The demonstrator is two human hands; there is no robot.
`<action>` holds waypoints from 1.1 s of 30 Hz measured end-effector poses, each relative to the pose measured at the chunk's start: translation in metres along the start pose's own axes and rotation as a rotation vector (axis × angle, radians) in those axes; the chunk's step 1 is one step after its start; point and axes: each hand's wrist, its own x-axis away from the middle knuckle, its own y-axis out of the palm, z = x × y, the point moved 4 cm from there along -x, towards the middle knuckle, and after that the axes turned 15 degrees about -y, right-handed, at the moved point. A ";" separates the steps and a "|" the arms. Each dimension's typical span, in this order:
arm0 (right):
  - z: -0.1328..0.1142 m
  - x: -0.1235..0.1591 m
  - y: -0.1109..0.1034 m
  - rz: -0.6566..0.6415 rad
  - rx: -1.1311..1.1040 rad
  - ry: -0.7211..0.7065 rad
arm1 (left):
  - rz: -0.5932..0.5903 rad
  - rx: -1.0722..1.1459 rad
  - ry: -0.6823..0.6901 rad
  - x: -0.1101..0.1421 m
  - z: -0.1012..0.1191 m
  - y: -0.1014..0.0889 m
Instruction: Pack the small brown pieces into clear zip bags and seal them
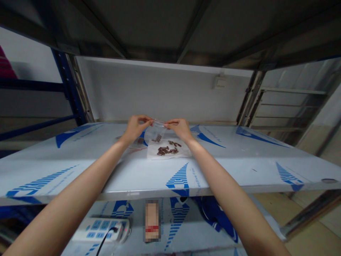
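Between my hands hangs a small clear plastic bag (159, 128), with a few brown pieces showing through its lower part. My left hand (136, 127) pinches the bag's top edge on the left, thumb against fingers. At the other end of that edge, my right hand (180, 128) pinches it the same way. Just below, a loose pile of small brown capsule-like pieces (163, 151) lies on a white sheet (153, 155). Another clear plastic bag (137, 145) seems to lie beside the sheet, partly hidden by my left forearm.
The film-covered tabletop (226, 163) extends to both sides, under a low dark shelf (154, 28). On the lower shelf are a power strip (99, 227), a blurred-out upright item (152, 220) and blue cloth (217, 215). Metal posts (252, 96) stand at the back corners.
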 end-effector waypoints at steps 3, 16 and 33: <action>-0.006 -0.001 -0.003 -0.039 0.103 -0.039 | -0.011 -0.003 0.016 0.000 0.001 0.001; -0.016 0.004 0.005 -0.156 0.107 -0.250 | -0.162 0.005 -0.009 0.005 0.004 0.009; -0.010 0.004 0.011 -0.234 0.315 -0.218 | -0.164 -0.150 0.121 0.010 0.008 0.018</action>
